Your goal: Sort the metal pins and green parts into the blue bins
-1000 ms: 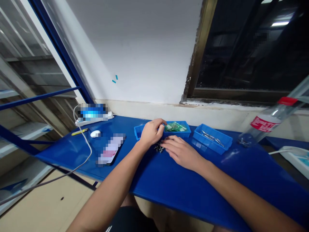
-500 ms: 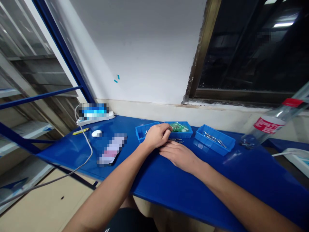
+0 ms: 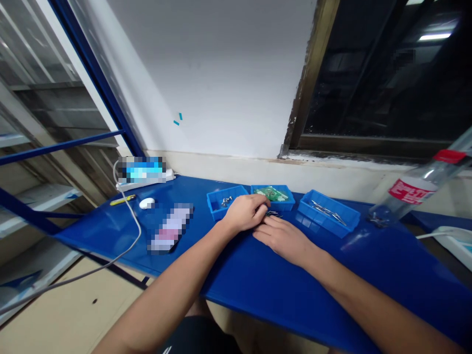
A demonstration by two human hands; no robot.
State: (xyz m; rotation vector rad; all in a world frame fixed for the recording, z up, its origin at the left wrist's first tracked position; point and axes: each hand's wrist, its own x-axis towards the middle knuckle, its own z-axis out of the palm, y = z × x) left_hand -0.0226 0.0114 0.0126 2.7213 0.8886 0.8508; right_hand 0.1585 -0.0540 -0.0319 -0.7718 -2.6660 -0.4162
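Observation:
My left hand [image 3: 246, 211] is closed with its fingers curled down in front of the middle blue bin; whatever they hold is hidden. Close beside it, my right hand [image 3: 282, 238] rests low over the table with its fingertips bent in near the left ones, their grip out of sight. Several thin dark metal pieces [image 3: 273, 214] lie just beyond the fingertips. The left blue bin [image 3: 217, 212] holds small shiny metal parts [image 3: 226, 201]. Green bagged items [image 3: 271, 193] fill the middle blue bin [image 3: 287, 204]. Slim metal rods [image 3: 326, 211] lie in the right blue bin [image 3: 344, 227].
The blue table [image 3: 236, 275] meets a white wall. At left are a phone [image 3: 171, 228], a white mouse-like object [image 3: 147, 203], a yellow cutter [image 3: 123, 200], a power strip [image 3: 167, 175] and a grey cable [image 3: 138, 236]. A plastic bottle [image 3: 409, 191] leans at right.
Both hands have shifted slightly to the right, still close together. More of the left bin and its small metal parts now shows.

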